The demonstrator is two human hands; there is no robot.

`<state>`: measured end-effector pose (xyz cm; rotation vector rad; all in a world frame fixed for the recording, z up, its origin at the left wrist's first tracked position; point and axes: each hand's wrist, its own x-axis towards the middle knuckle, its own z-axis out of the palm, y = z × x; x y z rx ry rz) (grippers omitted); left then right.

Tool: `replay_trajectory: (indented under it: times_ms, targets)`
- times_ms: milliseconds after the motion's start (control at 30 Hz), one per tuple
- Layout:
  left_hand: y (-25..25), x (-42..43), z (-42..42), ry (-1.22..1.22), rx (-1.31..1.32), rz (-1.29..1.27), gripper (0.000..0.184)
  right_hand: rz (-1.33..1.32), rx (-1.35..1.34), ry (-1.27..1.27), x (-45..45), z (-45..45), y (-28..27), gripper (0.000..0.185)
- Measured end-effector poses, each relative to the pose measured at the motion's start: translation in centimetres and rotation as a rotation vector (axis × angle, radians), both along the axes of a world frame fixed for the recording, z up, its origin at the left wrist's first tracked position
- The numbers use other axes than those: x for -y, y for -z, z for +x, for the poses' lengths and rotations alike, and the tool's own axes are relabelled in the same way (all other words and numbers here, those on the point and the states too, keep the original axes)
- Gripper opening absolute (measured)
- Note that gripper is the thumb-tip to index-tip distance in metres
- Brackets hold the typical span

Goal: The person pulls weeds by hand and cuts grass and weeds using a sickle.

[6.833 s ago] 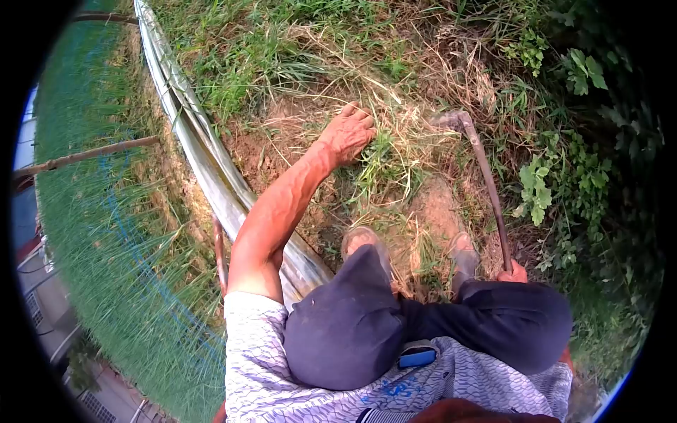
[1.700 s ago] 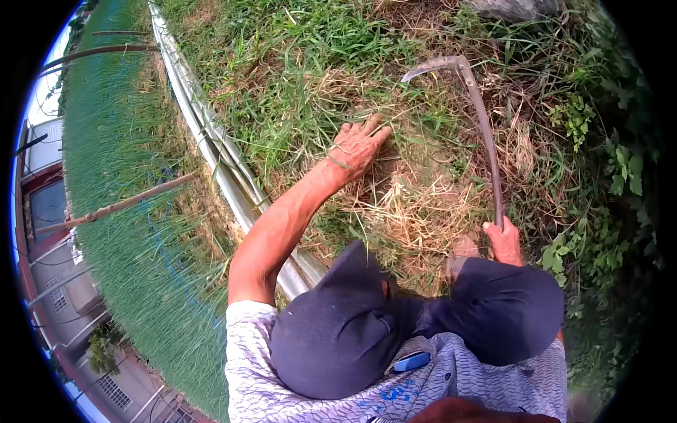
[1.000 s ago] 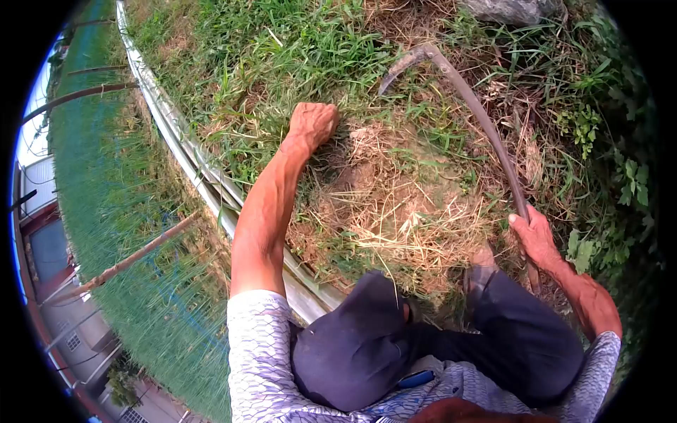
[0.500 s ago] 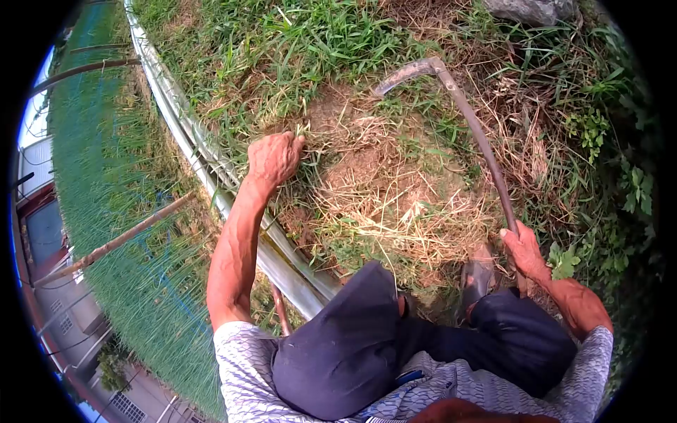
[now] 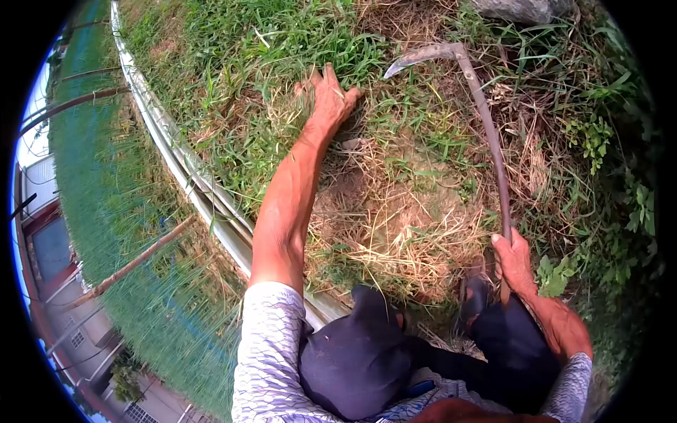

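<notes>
My left hand (image 5: 330, 99) reaches forward into the green grass (image 5: 310, 42), its fingers spread among the blades. Nothing shows in its grasp. My right hand (image 5: 515, 262) is wrapped round the long wooden handle of a sickle (image 5: 491, 134), low down near my knee. The curved blade is at the far end of the handle, its tip pointing left, a little to the right of my left hand. Under the blade lies a patch of bare soil with short grass. Dry cut straw (image 5: 409, 250) is scattered closer to my feet.
Rolled plastic sheeting (image 5: 180, 158) runs along the left. Beyond it are wooden poles (image 5: 134, 264) and a bed of thin green plants (image 5: 169, 331). A grey rock (image 5: 525, 8) sits at the top right, and leafy weeds (image 5: 592, 141) grow along the right side.
My left hand has gone forward and to the right, from a closed fist to spread fingers in the grass. The sickle has shifted slightly forward, still in my right hand.
</notes>
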<state>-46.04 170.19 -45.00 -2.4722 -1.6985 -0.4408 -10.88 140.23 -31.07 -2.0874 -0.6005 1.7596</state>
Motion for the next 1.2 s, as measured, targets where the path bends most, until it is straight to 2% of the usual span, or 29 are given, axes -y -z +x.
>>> replay_trajectory:
  times_ms: [33,67,100,167,200,300,333,367,433,467,500,567,600,633,700,767,867,900,967,1000,1033,1100,1167,1200]
  targets:
    - [-0.8,0.0,0.6,-0.282,0.124,-0.48,0.083,-0.005,-0.003,0.003,0.3,0.0,0.4,0.024]
    - [-1.3,0.1,0.9,-0.257,0.137,-0.349,0.058,-0.003,0.022,0.0,0.7,0.0,1.0,0.025]
    - [-0.7,-0.2,0.5,-0.254,0.134,-0.35,0.058,0.0,0.047,-0.003,0.6,-0.2,1.3,0.025]
    - [0.3,-0.9,-0.6,-0.052,0.041,-0.166,0.037,-0.024,0.035,0.021,0.2,-0.9,0.9,0.027]
    - [0.9,-1.3,-0.8,0.041,0.099,0.005,0.029,-0.011,-0.01,0.051,0.1,-1.2,0.8,0.028]
    - [1.7,-2.3,-1.2,0.062,0.109,0.024,0.028,0.034,-0.031,0.048,0.5,-1.2,1.3,0.027]
    - [1.4,-2.3,-1.5,0.027,0.119,-0.091,0.024,0.06,-0.009,0.016,0.6,-1.2,1.5,0.027]
    - [1.3,-2.4,-1.6,0.024,0.125,-0.093,0.024,0.058,-0.003,0.013,0.7,-1.2,1.5,0.027]
    - [1.6,-2.2,-2.2,0.015,0.229,-0.222,0.025,0.04,-0.01,0.028,0.3,-1.7,1.3,0.027]
    - [1.9,-1.6,-2.2,-0.017,0.262,-0.112,0.019,0.041,-0.007,0.026,0.0,-1.9,1.5,0.027]
    - [1.6,-1.9,-1.8,-0.018,0.265,-0.112,0.019,0.071,0.006,-0.02,-0.2,-2.1,1.8,0.027]
    - [0.4,-2.6,-0.9,0.005,0.469,-0.154,0.018,0.096,0.019,-0.069,-0.7,-2.7,2.5,0.028]
    - [0.0,-2.7,-0.8,-0.135,0.469,-0.333,0.028,0.13,0.03,-0.065,-1.1,-3.1,3.0,0.027]
    - [0.3,-2.9,-1.0,-0.139,0.469,-0.333,0.028,0.164,0.04,-0.061,-2.1,-4.0,2.9,0.027]
    - [0.5,-3.7,-1.3,-0.27,0.58,-0.496,0.037,0.089,0.003,-0.035,-3.8,-5.5,2.1,0.029]
    - [0.6,-3.2,-2.0,-0.27,0.586,-0.449,0.043,0.16,-0.062,-0.034,-4.5,-6.3,2.3,0.032]
    - [0.1,-1.9,-2.8,-0.433,1.038,-0.582,0.04,0.147,-0.037,-0.067,-4.1,-6.0,2.9,0.034]
    - [-0.1,-1.0,-3.7,-0.439,1.037,-0.585,0.04,0.122,-0.008,-0.093,-3.9,-5.9,2.7,0.035]
    - [-1.7,1.9,-6.5,-0.476,1.288,-0.536,0.034,0.161,0.083,-0.177,-2.3,-4.4,4.1,0.036]
    - [-3.0,3.6,-7.1,-0.551,1.398,-0.473,0.033,0.209,0.181,-0.261,-1.8,-3.9,4.8,0.037]
    - [-4.4,5.7,-7.9,-0.632,1.502,-0.408,0.032,0.206,0.165,-0.264,-1.5,-3.9,4.8,0.037]
    - [-5.2,8.9,-10.6,-0.785,1.494,-0.337,0.032,0.202,0.175,-0.223,-1.3,-3.9,4.8,0.038]
    - [-6.7,12.9,-13.8,-0.735,1.382,-0.504,0.034,0.208,0.154,-0.249,-2.1,-4.2,4.8,0.039]
    - [-7.3,14.6,-14.0,-0.67,1.175,-0.648,0.035,0.24,0.141,-0.269,-3.1,-4.9,4.2,0.039]
